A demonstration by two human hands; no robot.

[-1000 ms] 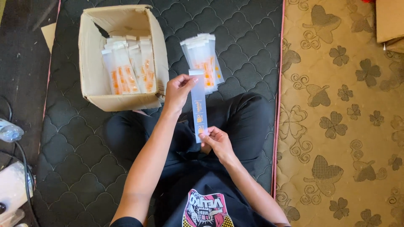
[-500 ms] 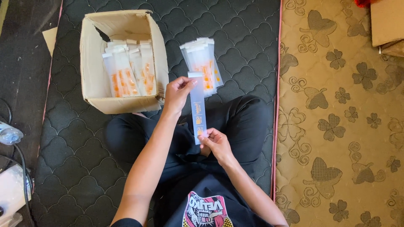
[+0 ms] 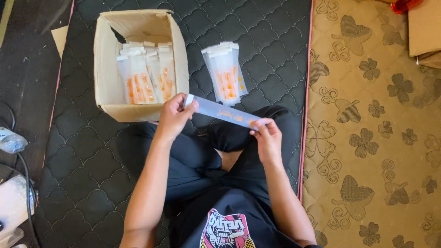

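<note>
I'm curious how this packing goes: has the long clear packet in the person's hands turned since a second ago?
Yes. The clear packet stood nearly upright before; it now lies almost crosswise, its white end swung left toward the cardboard box.

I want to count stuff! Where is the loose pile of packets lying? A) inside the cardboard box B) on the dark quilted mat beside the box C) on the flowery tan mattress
B: the loose pile of packets lies on the dark quilted mat, right of the cardboard box.
</note>
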